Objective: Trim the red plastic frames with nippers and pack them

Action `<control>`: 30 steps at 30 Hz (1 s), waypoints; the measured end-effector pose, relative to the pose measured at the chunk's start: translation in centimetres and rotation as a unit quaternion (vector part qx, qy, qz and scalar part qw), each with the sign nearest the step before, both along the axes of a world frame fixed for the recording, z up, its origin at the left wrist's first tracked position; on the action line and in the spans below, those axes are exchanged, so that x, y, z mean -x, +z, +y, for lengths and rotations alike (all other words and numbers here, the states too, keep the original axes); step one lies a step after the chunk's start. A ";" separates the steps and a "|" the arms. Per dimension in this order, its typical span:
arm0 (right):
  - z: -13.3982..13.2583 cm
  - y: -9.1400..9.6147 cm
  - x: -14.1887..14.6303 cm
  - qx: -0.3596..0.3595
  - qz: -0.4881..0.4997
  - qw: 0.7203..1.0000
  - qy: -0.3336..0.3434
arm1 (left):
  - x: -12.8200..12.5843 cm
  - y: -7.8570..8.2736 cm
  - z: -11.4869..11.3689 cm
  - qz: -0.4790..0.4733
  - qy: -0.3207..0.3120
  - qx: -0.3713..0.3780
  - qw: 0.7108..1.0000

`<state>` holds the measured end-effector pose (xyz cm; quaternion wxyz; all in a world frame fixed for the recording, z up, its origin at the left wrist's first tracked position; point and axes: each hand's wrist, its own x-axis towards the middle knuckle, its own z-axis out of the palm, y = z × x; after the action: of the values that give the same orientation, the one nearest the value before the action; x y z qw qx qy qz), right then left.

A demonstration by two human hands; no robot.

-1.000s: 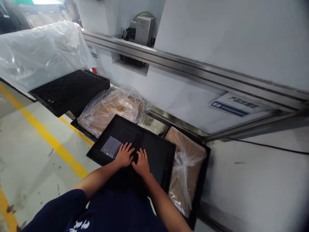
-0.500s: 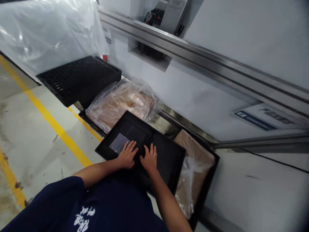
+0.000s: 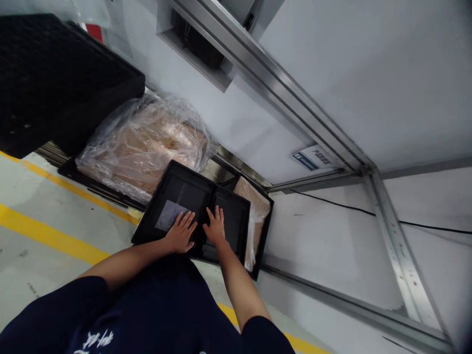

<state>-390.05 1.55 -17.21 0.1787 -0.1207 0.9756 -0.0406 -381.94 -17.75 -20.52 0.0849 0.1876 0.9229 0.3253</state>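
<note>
We look down on a black tray (image 3: 236,216) right in front of our body, its long axis running from left to right. Our left hand (image 3: 180,233) and right hand (image 3: 215,225) are palm down over its middle, side by side but apart, fingers spread, gripping nothing we can see. In its left half, a pale sheet (image 3: 166,214) lies up and left of the nearer left hand, whose fingers overlap its edge.

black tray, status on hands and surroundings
Left hand open, partly covering pale rectangle in black tray. Right hand open over tray. Plastic-wrapped packages on both sides.
</note>
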 end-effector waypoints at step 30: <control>21.6 17.8 -1.1 -0.126 0.205 0.970 -0.017 | 2.8 1.5 11.3 -0.029 -0.172 0.090 0.981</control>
<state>-388.96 23.15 0.55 -0.0122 -0.0860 0.9906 0.1057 -384.72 -6.48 -18.99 0.1830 0.3256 0.8995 0.2266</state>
